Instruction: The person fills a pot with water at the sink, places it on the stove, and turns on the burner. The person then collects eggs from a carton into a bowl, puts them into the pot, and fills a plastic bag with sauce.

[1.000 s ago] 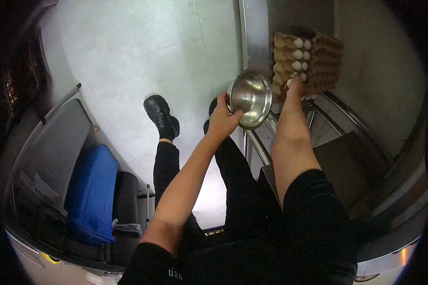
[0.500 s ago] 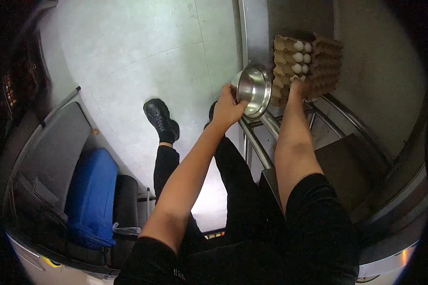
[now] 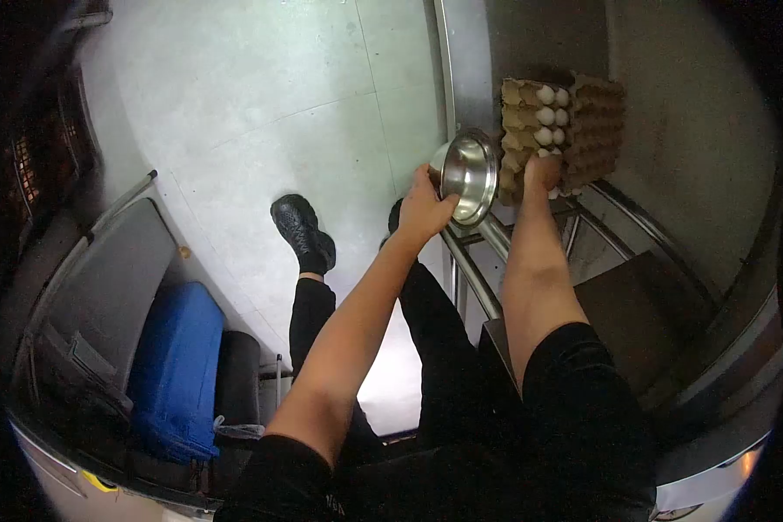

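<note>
A shiny steel bowl point(image 3: 471, 181) is tilted on its side, its opening turned toward the egg trays. My left hand point(image 3: 426, 209) grips its near rim, with the thumb by the edge and the fingers behind. To the right, my right hand point(image 3: 544, 172) is over a cardboard egg tray point(image 3: 515, 116), its fingers closed around a white egg there and partly hidden. Several white eggs point(image 3: 545, 116) stand in two columns along the tray's right side, above the hand. Beside it is a second cardboard tray point(image 3: 598, 122) showing bare cups.
A metal-tube rack point(image 3: 613, 217) stands under the trays, with a dark flat box or seat point(image 3: 635, 304) nearer me. At left are a blue case point(image 3: 178, 370) and a grey folded chair point(image 3: 113, 287). My black shoe point(image 3: 303, 230) rests on the pale floor.
The whole view has shifted slightly downward. My right hand has curled in more at the tray's eggs, while my left hand keeps its hold on the bowl.
</note>
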`<state>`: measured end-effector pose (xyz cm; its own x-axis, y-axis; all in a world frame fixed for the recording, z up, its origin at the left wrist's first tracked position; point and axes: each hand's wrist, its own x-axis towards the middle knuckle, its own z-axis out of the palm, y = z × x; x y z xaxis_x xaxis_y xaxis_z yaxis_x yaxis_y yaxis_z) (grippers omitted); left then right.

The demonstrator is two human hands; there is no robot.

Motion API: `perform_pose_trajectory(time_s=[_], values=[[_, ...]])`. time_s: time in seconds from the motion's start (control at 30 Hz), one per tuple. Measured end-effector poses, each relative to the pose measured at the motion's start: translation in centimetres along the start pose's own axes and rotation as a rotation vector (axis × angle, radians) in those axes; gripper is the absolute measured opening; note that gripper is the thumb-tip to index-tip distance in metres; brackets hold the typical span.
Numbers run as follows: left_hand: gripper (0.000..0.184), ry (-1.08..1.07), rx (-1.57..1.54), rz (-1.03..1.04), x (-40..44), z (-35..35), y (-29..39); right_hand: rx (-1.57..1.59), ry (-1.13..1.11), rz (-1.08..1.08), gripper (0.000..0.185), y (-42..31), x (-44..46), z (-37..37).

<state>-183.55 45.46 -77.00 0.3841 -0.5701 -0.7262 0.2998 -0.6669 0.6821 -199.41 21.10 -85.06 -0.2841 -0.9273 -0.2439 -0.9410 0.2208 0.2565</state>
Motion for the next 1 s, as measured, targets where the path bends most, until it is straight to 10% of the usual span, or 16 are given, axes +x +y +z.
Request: perform_pose_trajectory(time_s=[0.23, 0.37, 0.6, 0.83, 1.0], values=[[0.073, -0.082, -0.08, -0.11, 1.7, -0.2, -1.1, 0.891, 0.225, -0.096, 0.045, -3.2, -12.0, -3.6], [0.079, 0.099, -0.037, 0.087, 2.2, -1.2, -0.8, 0.761, 0.135, -0.674, 0.041, -3.1, -15.9, -1.1], [0.077, -0.084, -0.172, 0.12, 4.7, -0.5, -2.2, 0.642, 0.088, -0.98, 0.041, -5.0, -15.5, -2.3], [0.073, -0.111, -0.395, 0.098, 5.2, 0.6, -2.7, 0.622, -0.044, -0.921, 0.035, -4.6, -14.3, -3.4], [0.068, -0.103, -0.293, 0.172, 3.6, -1.6, -0.2, 0.821, 0.133, -0.254, 0.033, -3.3, -7.8, -4.5]])
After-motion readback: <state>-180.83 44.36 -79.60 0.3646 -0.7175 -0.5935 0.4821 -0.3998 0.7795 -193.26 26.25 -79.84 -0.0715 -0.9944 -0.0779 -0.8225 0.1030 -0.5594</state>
